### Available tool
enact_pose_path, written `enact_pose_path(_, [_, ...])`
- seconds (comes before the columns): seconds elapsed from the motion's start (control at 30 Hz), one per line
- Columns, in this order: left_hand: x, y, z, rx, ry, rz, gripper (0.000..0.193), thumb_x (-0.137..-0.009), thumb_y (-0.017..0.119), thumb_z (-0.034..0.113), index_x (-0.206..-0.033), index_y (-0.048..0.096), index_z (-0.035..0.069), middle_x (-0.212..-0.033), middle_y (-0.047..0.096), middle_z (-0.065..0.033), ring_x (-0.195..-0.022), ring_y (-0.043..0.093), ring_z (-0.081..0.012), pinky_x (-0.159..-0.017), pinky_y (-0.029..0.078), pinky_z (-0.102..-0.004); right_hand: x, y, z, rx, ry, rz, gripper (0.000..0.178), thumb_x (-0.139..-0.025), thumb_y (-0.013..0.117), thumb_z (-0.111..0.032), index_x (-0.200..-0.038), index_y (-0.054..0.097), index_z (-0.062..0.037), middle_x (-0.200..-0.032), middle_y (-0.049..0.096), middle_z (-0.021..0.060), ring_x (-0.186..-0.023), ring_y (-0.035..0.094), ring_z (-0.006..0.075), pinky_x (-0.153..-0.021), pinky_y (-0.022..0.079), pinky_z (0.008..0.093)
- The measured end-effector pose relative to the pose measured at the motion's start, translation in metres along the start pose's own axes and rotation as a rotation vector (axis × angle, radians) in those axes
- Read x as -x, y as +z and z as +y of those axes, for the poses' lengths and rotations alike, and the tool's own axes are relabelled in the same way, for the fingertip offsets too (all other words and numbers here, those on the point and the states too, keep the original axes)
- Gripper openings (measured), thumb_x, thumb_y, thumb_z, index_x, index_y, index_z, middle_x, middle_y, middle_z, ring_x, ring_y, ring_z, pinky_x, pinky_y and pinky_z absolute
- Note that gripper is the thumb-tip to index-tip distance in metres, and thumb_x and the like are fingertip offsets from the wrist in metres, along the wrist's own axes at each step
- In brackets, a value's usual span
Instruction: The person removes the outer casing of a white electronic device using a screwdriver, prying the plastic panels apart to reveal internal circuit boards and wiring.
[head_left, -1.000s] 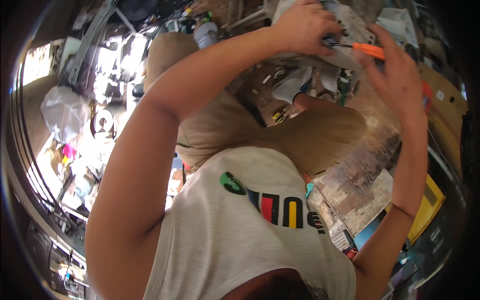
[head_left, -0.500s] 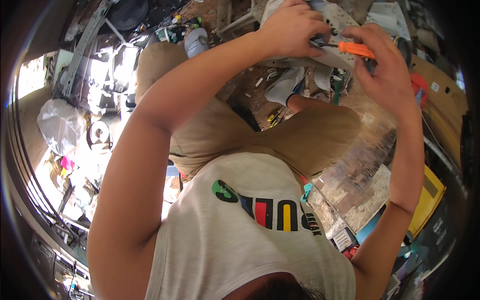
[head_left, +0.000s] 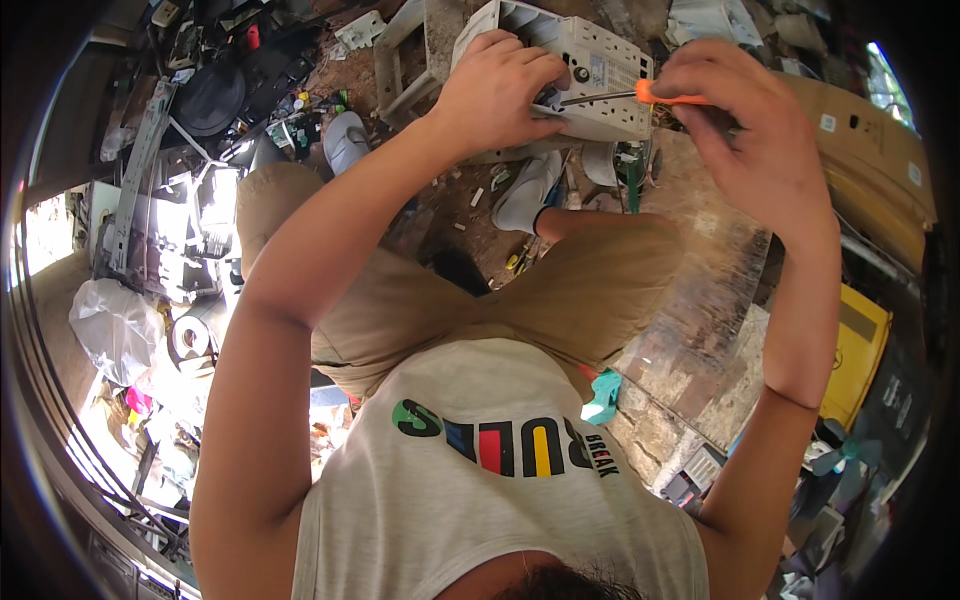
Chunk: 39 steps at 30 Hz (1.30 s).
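Observation:
A light grey box-shaped plastic casing (head_left: 612,62) with rows of small holes stands in front of me at the top of the view. My left hand (head_left: 503,95) grips its near edge, fingers bent over the rim and thumb toward the opening. In my right hand (head_left: 745,135) is a screwdriver with an orange handle (head_left: 657,93), held between thumb and fingers. Its metal shaft points left, and the tip sits at the casing beside my left fingertips. What the tip touches is hidden by those fingers.
A wooden board (head_left: 700,250) lies right of my knees, with a cardboard box (head_left: 860,165) beyond. A yellow case (head_left: 855,350) stands at the right. Clear plastic bag (head_left: 118,330) and tape roll (head_left: 190,338) sit at the left. Small scraps litter the floor around my grey shoes.
The view has shifted, showing more of the casing. My right hand and the screwdriver have drawn back a little from my left hand, and more of the shaft shows.

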<state>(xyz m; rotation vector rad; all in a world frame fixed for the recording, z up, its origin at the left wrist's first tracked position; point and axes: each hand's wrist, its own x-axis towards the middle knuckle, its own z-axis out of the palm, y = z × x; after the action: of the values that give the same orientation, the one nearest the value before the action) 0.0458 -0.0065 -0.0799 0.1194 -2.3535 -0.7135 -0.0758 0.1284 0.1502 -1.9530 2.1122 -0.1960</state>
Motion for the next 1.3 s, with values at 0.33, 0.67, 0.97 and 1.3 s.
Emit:
enact_pose_path(0.33, [0.000,-0.003,0.008,-0.018,-0.055,-0.060,0.045,-0.068,0.087,0.033,-0.099,0.059,0.015,-0.089,0.067,-0.0032,-0.096,0.064,-0.0258,-0.103,0.040,-0.0410,-0.028,-0.002,0.044,0.157,-0.012,0.219,0.025,-0.091,0.067,-0.004,-0.116,0.069,-0.0051,-0.106,0.068,0.0058,-0.090,0.066,0.0194,-0.078,0.052,0.0294])
enact_pose_path(0.67, [0.002,-0.002,0.006,-0.060,-0.053,-0.108,0.051,-0.069,0.085,0.035,-0.105,0.057,0.014,-0.085,0.067,-0.0038,-0.090,0.066,-0.0238,-0.105,0.041,-0.0411,-0.071,0.016,0.070,0.199,-0.079,0.021,0.024,-0.091,0.067,-0.012,-0.113,0.070,-0.0036,-0.099,0.068,0.0114,-0.082,0.065,0.0255,-0.073,0.053,0.0364])
enact_pose_path(0.97, [0.002,0.002,0.005,-0.019,-0.056,-0.170,0.053,-0.069,0.084,0.034,-0.110,0.057,0.014,-0.080,0.066,-0.0011,-0.088,0.065,-0.0225,-0.106,0.040,-0.0405,-0.141,0.026,0.088,0.038,0.489,-0.516,0.028,-0.093,0.061,-0.029,-0.092,0.071,-0.0030,-0.074,0.065,0.0087,-0.057,0.057,0.0204,-0.051,0.043,0.0345])
enact_pose_path(1.3, [0.004,0.005,-0.001,-0.035,-0.032,-0.154,0.038,-0.071,0.082,0.033,-0.098,0.063,0.015,-0.085,0.066,0.0009,-0.089,0.063,-0.0200,-0.105,0.039,-0.0381,-0.174,0.027,0.063,0.107,0.642,-0.798,0.024,-0.096,0.059,-0.026,-0.094,0.070,-0.0040,-0.068,0.056,0.0009,-0.062,0.056,0.0157,-0.059,0.047,0.0337])
